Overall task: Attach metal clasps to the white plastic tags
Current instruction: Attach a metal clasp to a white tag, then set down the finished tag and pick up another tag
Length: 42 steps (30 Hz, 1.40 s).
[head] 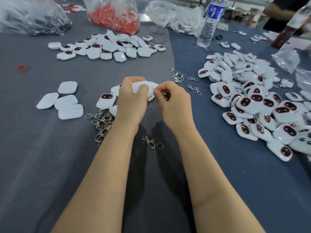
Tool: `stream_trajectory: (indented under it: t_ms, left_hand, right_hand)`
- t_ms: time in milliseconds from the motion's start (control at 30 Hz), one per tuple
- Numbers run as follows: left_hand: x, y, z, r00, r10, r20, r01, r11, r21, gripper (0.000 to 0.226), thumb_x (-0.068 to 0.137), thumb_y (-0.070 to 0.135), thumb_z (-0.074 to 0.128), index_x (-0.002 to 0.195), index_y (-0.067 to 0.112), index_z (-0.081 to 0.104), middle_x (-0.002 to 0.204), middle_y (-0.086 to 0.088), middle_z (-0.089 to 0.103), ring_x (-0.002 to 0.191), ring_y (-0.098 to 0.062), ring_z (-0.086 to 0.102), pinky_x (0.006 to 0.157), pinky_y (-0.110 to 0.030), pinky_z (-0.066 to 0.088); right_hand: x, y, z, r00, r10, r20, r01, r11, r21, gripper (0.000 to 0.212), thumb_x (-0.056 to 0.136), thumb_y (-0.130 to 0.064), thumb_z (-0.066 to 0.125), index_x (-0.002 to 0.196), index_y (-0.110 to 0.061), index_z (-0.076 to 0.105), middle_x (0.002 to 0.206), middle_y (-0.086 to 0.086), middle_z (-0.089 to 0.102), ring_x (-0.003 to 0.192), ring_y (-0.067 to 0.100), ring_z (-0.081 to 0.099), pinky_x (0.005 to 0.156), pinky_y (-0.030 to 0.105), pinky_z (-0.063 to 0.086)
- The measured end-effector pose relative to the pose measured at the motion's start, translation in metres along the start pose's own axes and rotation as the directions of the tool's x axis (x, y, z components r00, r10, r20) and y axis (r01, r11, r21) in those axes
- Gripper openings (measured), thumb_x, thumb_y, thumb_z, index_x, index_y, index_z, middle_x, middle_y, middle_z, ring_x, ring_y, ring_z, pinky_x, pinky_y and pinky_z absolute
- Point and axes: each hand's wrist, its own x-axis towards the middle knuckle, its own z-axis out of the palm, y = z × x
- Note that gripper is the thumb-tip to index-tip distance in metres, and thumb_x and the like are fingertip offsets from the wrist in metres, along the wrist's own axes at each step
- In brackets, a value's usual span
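Observation:
My left hand (133, 100) grips a white plastic tag (144, 84) above the middle of the table. My right hand (173, 103) pinches a small metal clasp ring (154, 88) against the tag's right edge; most of the clasp is hidden in the palm. Under my left wrist lies a heap of loose clasps (102, 123). One clasp with a separate ring (150, 142) lies between my forearms. More clasps (180, 78) are scattered beyond my right hand. A few plain white tags (67, 101) lie to the left.
A pile of tags (109, 46) sits at the back centre, and a large heap with clasps (252, 101) fills the right side. A bag of red parts (116, 17), other plastic bags (175, 15) and a water bottle (210, 22) stand at the back. Another person (279, 12) is at far right.

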Motion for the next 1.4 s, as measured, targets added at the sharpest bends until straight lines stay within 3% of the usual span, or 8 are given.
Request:
stream_trajectory:
  t_ms: [233, 500, 700, 900, 1000, 1100, 1233, 1400]
  left_hand:
    - [-0.005, -0.005, 0.010, 0.980, 0.199, -0.033, -0.190, 0.966, 0.175, 0.027, 0.085, 0.015, 0.061, 0.102, 0.021, 0.042, 0.087, 0.015, 0.051, 0.072, 0.002, 0.052, 0.071, -0.017, 0.042]
    - [-0.024, 0.021, 0.075, 0.958, 0.172, 0.228, -0.180, 0.984, 0.012, 0.017, 0.088, 0.007, 0.051, 0.100, 0.016, 0.057, 0.093, 0.000, 0.063, 0.091, -0.031, 0.063, 0.085, -0.047, 0.052]
    - [-0.040, 0.024, 0.162, 0.901, 0.067, 0.428, -0.087, 0.996, 0.028, 0.037, 0.093, 0.009, 0.043, 0.125, 0.018, 0.059, 0.128, -0.014, 0.051, 0.107, -0.026, 0.057, 0.097, -0.036, 0.047]
    - [-0.059, 0.016, 0.207, 0.798, -0.099, 0.594, 0.096, 0.995, 0.037, 0.043, 0.097, 0.013, 0.037, 0.140, 0.014, 0.042, 0.136, -0.015, 0.051, 0.124, -0.029, 0.050, 0.106, -0.044, 0.040]
    - [-0.059, 0.012, 0.213, 0.800, -0.115, 0.589, 0.112, 0.993, 0.042, 0.040, 0.096, 0.015, 0.039, 0.135, 0.014, 0.045, 0.125, -0.008, 0.058, 0.111, -0.017, 0.058, 0.100, -0.038, 0.045]
    - [-0.056, 0.012, 0.208, 0.845, -0.122, 0.521, 0.176, 0.983, -0.055, 0.024, 0.093, 0.013, 0.042, 0.110, 0.015, 0.059, 0.091, -0.001, 0.065, 0.061, -0.002, 0.061, 0.067, -0.027, 0.049]
    - [-0.045, 0.018, 0.188, 0.925, -0.120, 0.359, 0.170, 0.979, -0.109, 0.014, 0.090, 0.010, 0.048, 0.091, 0.013, 0.061, 0.097, -0.012, 0.067, 0.096, -0.029, 0.064, 0.088, -0.042, 0.052]
    - [-0.025, 0.021, 0.128, 0.988, -0.064, 0.141, 0.081, 0.989, -0.122, 0.015, 0.090, 0.007, 0.049, 0.095, 0.010, 0.063, 0.092, -0.005, 0.066, 0.095, -0.023, 0.064, 0.091, -0.039, 0.050]
  right_hand:
    - [0.009, -0.003, -0.016, 0.983, 0.181, 0.031, -0.183, 0.979, 0.090, 0.020, 0.095, -0.021, 0.053, 0.106, -0.016, 0.068, 0.098, -0.003, 0.069, 0.093, 0.011, 0.062, 0.088, 0.026, 0.048]
    - [0.008, 0.006, -0.077, 0.950, 0.222, -0.219, -0.203, 0.974, 0.104, 0.013, 0.092, -0.020, 0.055, 0.095, -0.018, 0.067, 0.087, -0.003, 0.068, 0.079, 0.012, 0.059, 0.078, 0.030, 0.049]
    - [0.001, 0.044, -0.132, 0.800, 0.259, -0.542, -0.320, 0.947, -0.019, 0.019, 0.091, -0.024, 0.055, 0.105, -0.017, 0.067, 0.093, -0.001, 0.065, 0.081, 0.011, 0.056, 0.073, 0.020, 0.043]
    - [-0.002, 0.072, -0.153, 0.580, 0.594, -0.558, -0.359, 0.801, 0.479, 0.044, 0.088, -0.010, 0.054, 0.130, -0.019, 0.050, 0.085, -0.016, 0.058, 0.083, 0.005, 0.062, 0.089, 0.034, 0.053]
    - [0.000, 0.075, -0.155, 0.585, 0.590, -0.556, -0.350, 0.802, 0.484, 0.063, 0.088, -0.006, 0.049, 0.147, -0.019, 0.030, 0.069, -0.017, 0.049, 0.066, 0.002, 0.056, 0.087, 0.036, 0.052]
    - [0.002, 0.075, -0.153, 0.600, 0.582, -0.549, -0.298, 0.800, 0.521, 0.061, 0.087, -0.002, 0.047, 0.143, -0.024, 0.034, 0.053, -0.014, 0.049, 0.047, 0.002, 0.048, 0.062, 0.026, 0.047]
    - [0.006, 0.053, -0.131, 0.729, 0.482, -0.486, -0.313, 0.866, 0.390, 0.028, 0.088, -0.007, 0.052, 0.114, -0.018, 0.058, 0.061, -0.017, 0.058, 0.050, -0.006, 0.053, 0.055, 0.015, 0.045]
    - [0.012, 0.025, -0.082, 0.891, 0.381, -0.246, -0.327, 0.916, 0.233, 0.009, 0.088, -0.015, 0.057, 0.091, -0.019, 0.064, 0.077, -0.012, 0.063, 0.071, -0.001, 0.057, 0.067, 0.015, 0.045]
